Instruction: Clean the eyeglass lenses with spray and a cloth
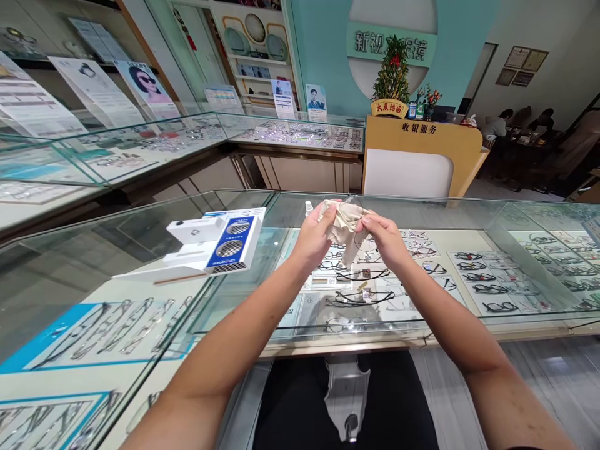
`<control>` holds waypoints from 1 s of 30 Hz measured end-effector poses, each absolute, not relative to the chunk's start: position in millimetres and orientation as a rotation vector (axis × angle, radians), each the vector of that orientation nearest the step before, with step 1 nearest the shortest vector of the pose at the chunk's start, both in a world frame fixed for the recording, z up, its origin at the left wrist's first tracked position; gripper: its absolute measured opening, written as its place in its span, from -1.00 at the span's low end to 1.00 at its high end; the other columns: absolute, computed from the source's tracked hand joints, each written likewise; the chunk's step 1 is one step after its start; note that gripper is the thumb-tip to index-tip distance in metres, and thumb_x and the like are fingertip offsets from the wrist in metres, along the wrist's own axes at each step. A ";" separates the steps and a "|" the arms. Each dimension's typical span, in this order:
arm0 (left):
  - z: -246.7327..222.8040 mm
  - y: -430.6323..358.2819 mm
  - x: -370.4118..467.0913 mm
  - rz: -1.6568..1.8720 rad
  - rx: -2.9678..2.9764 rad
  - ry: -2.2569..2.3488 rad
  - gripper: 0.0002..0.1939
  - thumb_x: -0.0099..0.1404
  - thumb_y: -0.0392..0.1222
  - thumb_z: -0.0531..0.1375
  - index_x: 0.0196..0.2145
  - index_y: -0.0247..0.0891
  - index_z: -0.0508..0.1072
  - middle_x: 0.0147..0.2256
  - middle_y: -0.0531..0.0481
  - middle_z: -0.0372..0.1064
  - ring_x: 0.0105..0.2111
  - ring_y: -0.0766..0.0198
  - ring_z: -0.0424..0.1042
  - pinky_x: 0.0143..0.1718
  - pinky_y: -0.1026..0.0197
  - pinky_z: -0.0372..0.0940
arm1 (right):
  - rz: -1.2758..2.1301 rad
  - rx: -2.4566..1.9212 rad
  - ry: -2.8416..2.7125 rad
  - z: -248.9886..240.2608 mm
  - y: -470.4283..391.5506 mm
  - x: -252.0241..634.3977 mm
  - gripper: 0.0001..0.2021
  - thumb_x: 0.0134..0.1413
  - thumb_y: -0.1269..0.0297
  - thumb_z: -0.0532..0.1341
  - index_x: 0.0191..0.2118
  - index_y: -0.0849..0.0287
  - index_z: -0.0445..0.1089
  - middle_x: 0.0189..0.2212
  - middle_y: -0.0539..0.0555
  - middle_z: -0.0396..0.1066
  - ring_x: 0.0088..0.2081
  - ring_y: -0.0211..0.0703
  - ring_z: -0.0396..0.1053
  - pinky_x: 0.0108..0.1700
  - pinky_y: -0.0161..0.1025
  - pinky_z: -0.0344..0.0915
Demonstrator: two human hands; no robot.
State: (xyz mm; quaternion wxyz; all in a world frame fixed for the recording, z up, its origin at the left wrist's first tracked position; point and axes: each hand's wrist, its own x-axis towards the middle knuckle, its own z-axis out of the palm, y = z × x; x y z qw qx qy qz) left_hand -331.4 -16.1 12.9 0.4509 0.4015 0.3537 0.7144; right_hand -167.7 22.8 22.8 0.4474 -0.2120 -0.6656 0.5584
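Above the glass counter [290,215], a crumpled beige cloth [345,222] is stretched between my two hands. My left hand [316,234] pinches its left side, thumb on top. On the other side my right hand [385,236] has its fingers closed on the cloth's right edge. A thin dark curved line shows by the right fingertips, perhaps part of a glasses frame; the cloth hides the rest. Just behind my left hand stands a small white-capped bottle [309,208]. Under the glass below the cloth lie several pairs of glasses [360,299].
An open white-and-blue box [232,242] sits on the glass to the left. Display cases [225,134] with glasses run along the left and back. Beyond is a yellow cashier desk [422,140] with a plant [394,69]. People [499,125] sit far back right.
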 end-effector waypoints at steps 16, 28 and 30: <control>19.2 -18.2 -364.0 1.594 1.705 1.761 -0.53 0.27 0.04 0.18 -0.73 -0.18 0.32 -0.70 0.03 0.18 -0.59 0.26 0.17 -0.41 0.11 0.04 | 1.426 -0.466 -1.517 34.2 27.6 -156.6 -0.63 0.11 -0.11 0.35 -0.46 0.10 0.47 -0.06 0.14 0.45 0.16 0.04 0.38 0.21 -0.11 0.29; 2.4 -13.2 -371.4 1.220 2.036 2.259 -0.83 0.04 -0.25 0.28 -0.59 -0.15 0.34 -0.58 -0.08 0.40 -0.42 0.04 0.30 -0.25 0.06 0.03 | 1.440 -0.470 -1.536 34.9 30.4 -154.8 -0.60 0.05 -0.14 0.37 -0.48 0.11 0.45 -0.14 0.10 0.43 0.07 0.02 0.42 0.14 -0.13 0.31; 7.7 -16.1 -366.3 1.338 2.054 2.192 -0.86 0.13 -0.21 0.26 -0.53 -0.14 0.38 -0.56 -0.05 0.41 -0.39 0.04 0.32 -0.23 0.05 0.06 | 1.427 -0.476 -1.552 34.3 31.2 -154.7 -0.60 0.06 -0.14 0.35 -0.48 0.11 0.44 -0.14 0.10 0.42 0.06 0.01 0.42 0.14 -0.13 0.32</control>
